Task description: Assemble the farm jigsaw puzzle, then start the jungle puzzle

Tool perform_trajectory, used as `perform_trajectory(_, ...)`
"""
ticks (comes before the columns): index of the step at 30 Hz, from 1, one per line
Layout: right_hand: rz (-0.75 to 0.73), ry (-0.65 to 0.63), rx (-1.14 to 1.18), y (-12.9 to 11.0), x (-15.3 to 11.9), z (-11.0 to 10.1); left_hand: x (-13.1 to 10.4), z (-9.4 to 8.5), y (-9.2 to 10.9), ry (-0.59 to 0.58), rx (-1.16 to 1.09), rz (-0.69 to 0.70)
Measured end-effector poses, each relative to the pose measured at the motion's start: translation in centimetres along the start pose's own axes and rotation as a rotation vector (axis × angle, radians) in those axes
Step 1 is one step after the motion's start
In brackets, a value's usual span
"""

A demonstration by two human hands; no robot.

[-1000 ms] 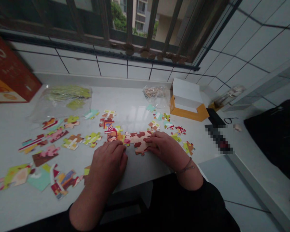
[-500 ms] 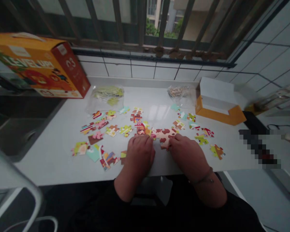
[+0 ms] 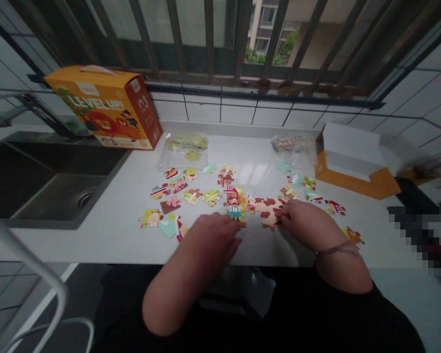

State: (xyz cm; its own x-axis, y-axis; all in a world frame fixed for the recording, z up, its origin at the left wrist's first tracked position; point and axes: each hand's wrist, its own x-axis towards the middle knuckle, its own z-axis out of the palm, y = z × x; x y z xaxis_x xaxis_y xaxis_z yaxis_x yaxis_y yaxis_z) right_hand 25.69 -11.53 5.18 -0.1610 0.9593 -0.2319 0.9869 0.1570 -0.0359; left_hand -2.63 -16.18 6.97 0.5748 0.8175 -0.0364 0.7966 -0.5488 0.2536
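A jigsaw section with a brown-spotted cow [image 3: 270, 206] lies on the white counter. My right hand [image 3: 303, 220] has its thumb and fingers closed at the cow section's right edge. Left of the cow, a puzzle part showing a farmer and a red barn [image 3: 234, 206] lies against it; whether they interlock I cannot tell. My left hand [image 3: 213, 238] rests just below the farmer, fingertips at that part's lower edge and thumb apart from them, holding nothing visible. Several loose puzzle pieces [image 3: 211, 197] are spread to the left, and more pieces [image 3: 289, 191] to the right.
At the back left stands an orange puzzle box [image 3: 103, 108], beside a dark sink [image 3: 59, 196]. Clear bags, one with green pieces [image 3: 187, 144] and one with brown-patterned contents [image 3: 288, 143], lie along the back. An open orange-and-white box [image 3: 356, 171] sits at right. A white curved tube [image 3: 40, 274] rises at lower left.
My left hand has drawn back from the farmer part, uncovering the figure. My right hand stays at the cow section. The whole view has shifted, showing more of the sink.
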Motion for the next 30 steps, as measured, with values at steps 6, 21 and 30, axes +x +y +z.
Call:
perform_trajectory(6, -0.019, 0.030, 0.089, 1.3, 0.8, 0.0, -2.4, -0.9, -10.0, 0.194, 0.249, -0.559)
perform_trajectory(21, -0.057, 0.123, 0.159, 1.7, 0.3, 1.2, -3.6, 0.8, -14.7, 0.158, 0.176, -0.680)
perform_trajectory(30, -0.060, 0.081, 0.056, 1.7, 0.1, 1.3, -4.1, 0.6, -15.3, 0.177, 0.134, -0.660)
